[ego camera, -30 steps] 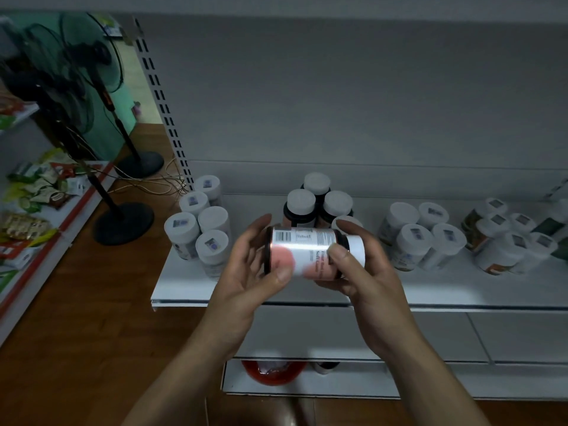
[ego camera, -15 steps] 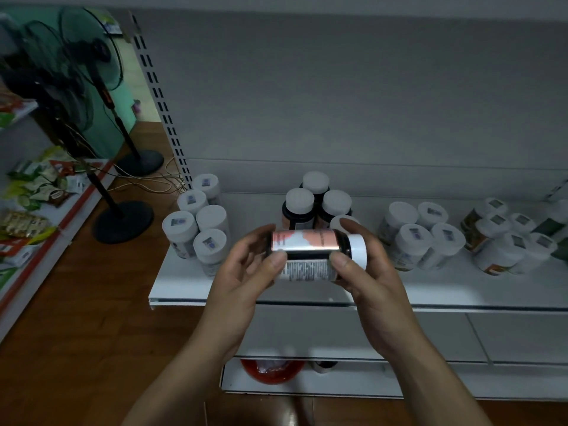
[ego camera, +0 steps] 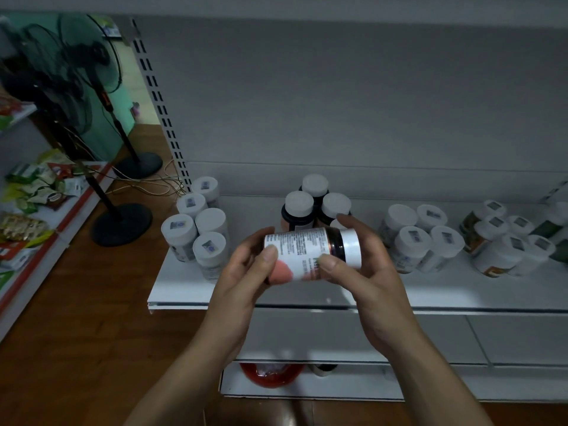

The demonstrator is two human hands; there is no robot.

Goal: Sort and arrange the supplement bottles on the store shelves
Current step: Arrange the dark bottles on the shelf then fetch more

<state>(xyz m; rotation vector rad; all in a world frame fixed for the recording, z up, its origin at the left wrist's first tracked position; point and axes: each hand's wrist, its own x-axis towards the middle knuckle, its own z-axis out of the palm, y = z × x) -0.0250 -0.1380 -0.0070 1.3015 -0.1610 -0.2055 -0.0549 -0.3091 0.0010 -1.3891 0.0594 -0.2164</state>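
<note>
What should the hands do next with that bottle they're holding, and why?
Probably tip the dark bottle upright and set it beside the dark white-capped bottles at the middle of the shelf. The left hand and right hand hold it sideways, cap to the right, and its dark glass and pink label seem to match that group.

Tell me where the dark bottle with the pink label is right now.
Head view, centre: the dark bottle lies sideways, cap to the right, gripped by the left hand and right hand in front of the dark-bottle cluster on the white shelf.
</note>
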